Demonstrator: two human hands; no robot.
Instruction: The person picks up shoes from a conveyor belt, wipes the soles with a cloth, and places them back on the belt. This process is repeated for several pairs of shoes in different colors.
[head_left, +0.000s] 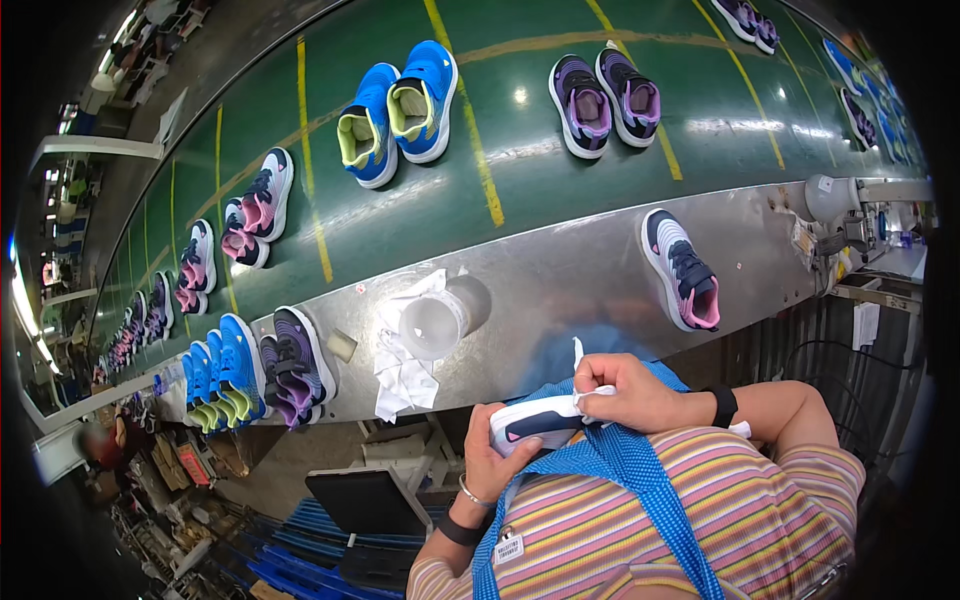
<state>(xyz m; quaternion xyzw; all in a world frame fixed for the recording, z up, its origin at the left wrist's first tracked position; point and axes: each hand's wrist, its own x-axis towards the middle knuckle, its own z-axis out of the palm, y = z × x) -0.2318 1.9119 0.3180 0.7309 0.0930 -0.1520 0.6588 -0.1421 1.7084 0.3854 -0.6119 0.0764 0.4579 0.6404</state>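
Shoes in blue and purple pairs stand finished-looking at the left end of the metal ledge, beside a crumpled white rag and a plastic cup. Close to the chest, the left hand grips a white and navy shoe from below, fingers curled around it, while the right hand pinches a small white cloth against its toe; wiping looks midway. One single shoe waits to the right, with bare ledge around it.
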